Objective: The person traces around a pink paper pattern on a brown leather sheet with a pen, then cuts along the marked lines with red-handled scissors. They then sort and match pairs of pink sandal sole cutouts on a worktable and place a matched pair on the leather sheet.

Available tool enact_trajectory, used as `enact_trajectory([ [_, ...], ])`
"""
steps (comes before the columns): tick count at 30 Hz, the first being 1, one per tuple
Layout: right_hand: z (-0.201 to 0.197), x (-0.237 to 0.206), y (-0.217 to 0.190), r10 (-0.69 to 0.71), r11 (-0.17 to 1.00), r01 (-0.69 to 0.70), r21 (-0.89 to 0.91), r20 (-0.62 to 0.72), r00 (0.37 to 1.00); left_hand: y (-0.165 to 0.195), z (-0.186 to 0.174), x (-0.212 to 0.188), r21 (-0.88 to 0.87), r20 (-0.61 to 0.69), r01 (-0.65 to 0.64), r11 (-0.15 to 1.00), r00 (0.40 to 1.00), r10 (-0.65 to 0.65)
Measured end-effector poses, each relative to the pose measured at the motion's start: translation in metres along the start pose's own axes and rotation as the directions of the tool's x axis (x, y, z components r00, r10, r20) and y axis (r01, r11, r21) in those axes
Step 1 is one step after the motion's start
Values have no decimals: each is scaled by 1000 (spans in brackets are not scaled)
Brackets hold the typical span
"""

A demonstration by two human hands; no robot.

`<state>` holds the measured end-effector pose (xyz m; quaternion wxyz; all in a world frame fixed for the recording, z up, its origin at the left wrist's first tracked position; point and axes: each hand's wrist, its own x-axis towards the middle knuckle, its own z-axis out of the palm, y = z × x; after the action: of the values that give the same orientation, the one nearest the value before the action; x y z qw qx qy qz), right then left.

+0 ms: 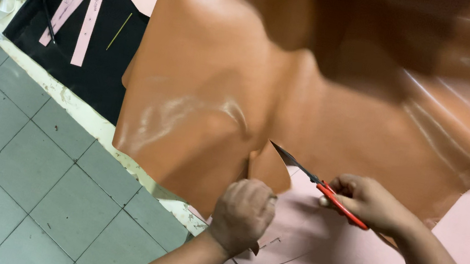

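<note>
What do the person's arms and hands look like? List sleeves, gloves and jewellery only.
Both arms are bare to the frame edge: no sleeves show. The left hand and right hand wear no gloves. No rings, watch or bracelets are visible. No markings can be made out.

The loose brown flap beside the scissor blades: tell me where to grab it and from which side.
Pinch the brown flap at its free lower edge, coming from the person's near side, next to the left hand. That edge curls up off the pink sheet, so fingers could likely slip under, away from the scissors in the right hand.
</note>
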<state>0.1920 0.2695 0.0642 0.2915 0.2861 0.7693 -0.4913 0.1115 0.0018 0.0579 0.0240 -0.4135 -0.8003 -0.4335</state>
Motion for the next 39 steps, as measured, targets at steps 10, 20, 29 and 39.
enact_trajectory([
  [10, 52, -27, 67, 18, 702, 200, 684, -298, 954, -7, -8, -4, -395, 467, 295, 870, 880, -86],
  [20, 153, -25, 46, -122, 428, 118, 896, -72, 990, -95, -72, -41, 224, 485, -45, 974, 872, -72],
  [29, 231, -15, 11, 349, 624, 70, 778, -358, 866, -157, -78, -26, 76, 507, -236, 969, 846, 167],
  [39, 274, -29, -28, 476, 682, 34, 730, -479, 738, -186, -90, -12, -165, 471, -493, 854, 722, 507],
])
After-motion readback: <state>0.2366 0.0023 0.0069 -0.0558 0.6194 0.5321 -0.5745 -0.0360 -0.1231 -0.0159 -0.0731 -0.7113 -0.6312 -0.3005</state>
